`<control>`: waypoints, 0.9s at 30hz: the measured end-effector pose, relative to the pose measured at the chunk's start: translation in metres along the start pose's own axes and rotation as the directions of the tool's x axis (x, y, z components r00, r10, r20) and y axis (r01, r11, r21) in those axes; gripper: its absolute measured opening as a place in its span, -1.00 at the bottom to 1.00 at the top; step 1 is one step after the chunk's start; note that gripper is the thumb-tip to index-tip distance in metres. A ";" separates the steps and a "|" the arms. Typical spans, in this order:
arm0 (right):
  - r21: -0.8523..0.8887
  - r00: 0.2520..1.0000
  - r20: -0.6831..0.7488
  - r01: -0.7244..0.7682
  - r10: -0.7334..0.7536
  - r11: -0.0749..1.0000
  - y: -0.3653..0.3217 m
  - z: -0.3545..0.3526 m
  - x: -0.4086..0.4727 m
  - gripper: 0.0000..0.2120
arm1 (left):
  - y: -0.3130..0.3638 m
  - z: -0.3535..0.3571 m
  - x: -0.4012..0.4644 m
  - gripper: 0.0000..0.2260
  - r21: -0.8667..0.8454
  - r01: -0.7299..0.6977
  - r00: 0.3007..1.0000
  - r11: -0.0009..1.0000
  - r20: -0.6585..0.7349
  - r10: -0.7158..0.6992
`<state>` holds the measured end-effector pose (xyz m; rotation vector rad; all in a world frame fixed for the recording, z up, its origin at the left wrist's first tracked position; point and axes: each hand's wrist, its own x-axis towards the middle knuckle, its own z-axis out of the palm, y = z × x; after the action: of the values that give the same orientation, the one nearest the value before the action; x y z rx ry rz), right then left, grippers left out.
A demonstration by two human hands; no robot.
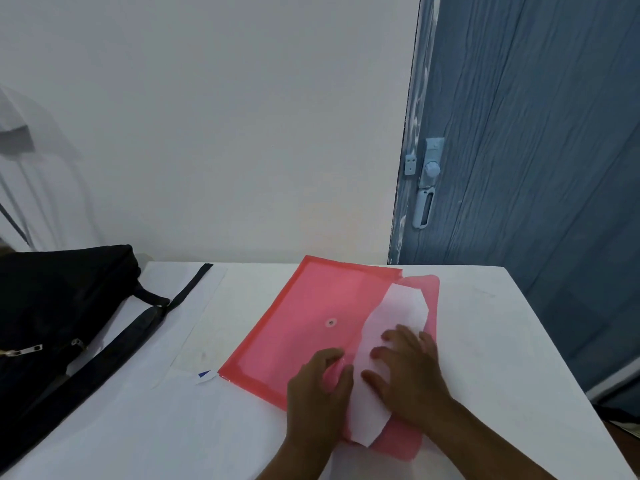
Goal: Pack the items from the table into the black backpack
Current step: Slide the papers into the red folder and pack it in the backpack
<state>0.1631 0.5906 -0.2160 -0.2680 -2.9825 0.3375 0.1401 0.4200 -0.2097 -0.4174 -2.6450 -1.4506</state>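
A red plastic envelope folder [304,327] lies on the white table [502,341] with its flap open to the right. White paper [398,313] sticks out of its mouth. My left hand [317,386] pinches the folder's opening edge between thumb and fingers. With flat fingers, my right hand [405,368] presses on the white paper. The black backpack [59,306] lies at the table's left side, its straps [138,330] trailing across the tabletop.
A clear plastic sheet [194,327] with a small blue-marked slip [205,375] lies between backpack and folder. A blue door [536,168] stands behind the table at the right, a white wall [225,116] behind the rest.
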 end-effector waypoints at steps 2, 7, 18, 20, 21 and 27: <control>-0.026 0.974 0.215 0.082 -0.075 0.996 -0.004 0.001 -0.001 -0.14 | 0.004 0.002 -0.001 -0.80 -0.009 -0.014 1.000 1.000 0.009 0.014; 0.124 0.924 0.317 0.183 -0.213 0.975 -0.006 -0.005 0.002 0.07 | 0.005 0.001 -0.002 -0.76 -0.032 -0.103 0.994 0.994 0.022 0.104; 0.110 0.965 0.144 0.203 -0.218 0.973 0.007 0.025 -0.003 -0.27 | -0.039 -0.014 -0.018 -0.41 0.281 -0.300 0.929 0.911 0.305 0.212; 0.132 0.970 0.117 0.196 -0.212 0.972 0.007 0.023 -0.005 -0.22 | -0.047 -0.030 -0.006 -0.58 0.215 -0.263 0.962 0.940 0.136 0.238; 0.127 0.976 0.097 0.181 -0.194 0.975 0.008 0.023 -0.006 -0.24 | -0.054 -0.040 0.003 -0.61 0.201 -0.205 0.979 0.958 0.026 0.205; 0.192 0.992 0.047 0.110 -0.121 0.975 0.007 0.022 -0.011 -0.33 | -0.106 -0.086 0.030 -0.56 0.445 0.129 0.988 0.886 -0.137 -0.075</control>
<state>0.1715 0.5904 -0.2403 -0.0645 -2.9771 0.6204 0.0772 0.2995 -0.2422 -0.1419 -2.8204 -0.7958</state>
